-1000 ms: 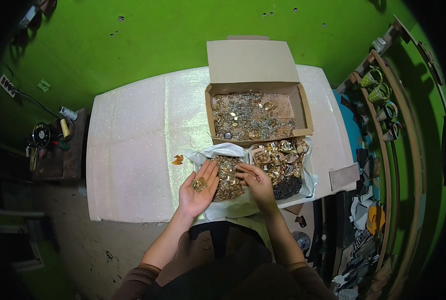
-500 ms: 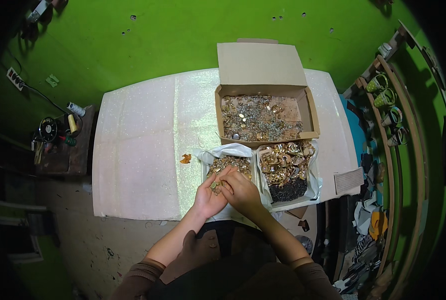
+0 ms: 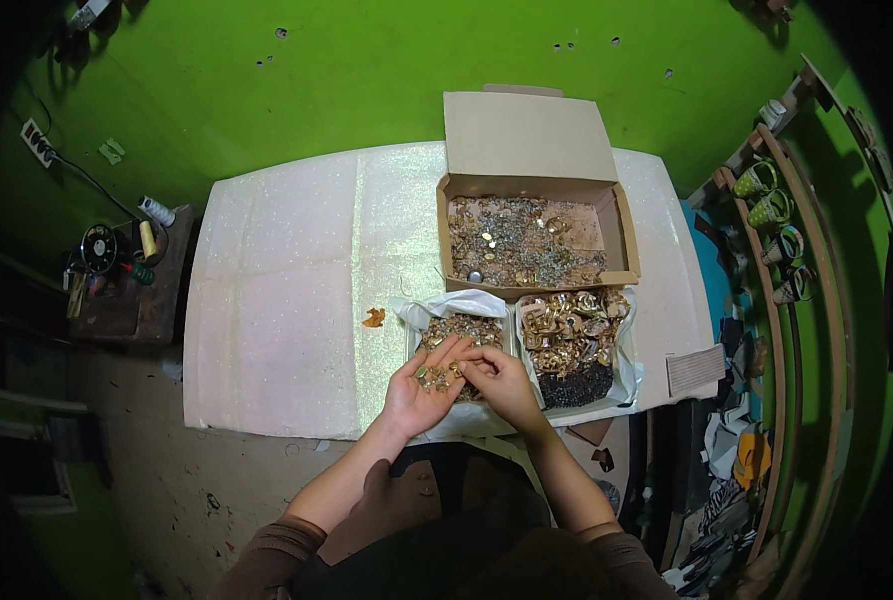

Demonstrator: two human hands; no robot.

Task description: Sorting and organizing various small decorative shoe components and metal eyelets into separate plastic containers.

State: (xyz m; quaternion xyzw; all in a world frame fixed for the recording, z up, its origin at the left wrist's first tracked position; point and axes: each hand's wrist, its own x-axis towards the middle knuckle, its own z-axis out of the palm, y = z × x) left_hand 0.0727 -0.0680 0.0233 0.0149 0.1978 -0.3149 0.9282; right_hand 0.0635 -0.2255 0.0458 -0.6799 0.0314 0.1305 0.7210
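Observation:
My left hand (image 3: 416, 402) is palm up, fingers stretched out, with several small gold and silver metal pieces (image 3: 432, 379) lying in it. Over its fingers, my right hand (image 3: 498, 382) pinches a small gold-coloured piece (image 3: 455, 367) between thumb and fingertips; its exact kind is too small to tell. Both hands are above the near edge of a white-lined box (image 3: 412, 350) that holds many similar small metal bits (image 3: 463, 326), partly hidden by my hands.
A second lined box (image 3: 628, 372) holds shiny gold fittings (image 3: 571, 325) and black bits (image 3: 578, 386). Behind stands an open cardboard box (image 3: 621, 235) of loose metal pieces. A brown scrap (image 3: 374, 317) and a ribbed grey piece (image 3: 696, 371) lie on the glittery white tabletop (image 3: 276, 300).
My left palm has opened out and shows more of the metal pieces. My right hand has drawn slightly right, off the palm, with a small piece at its fingertips.

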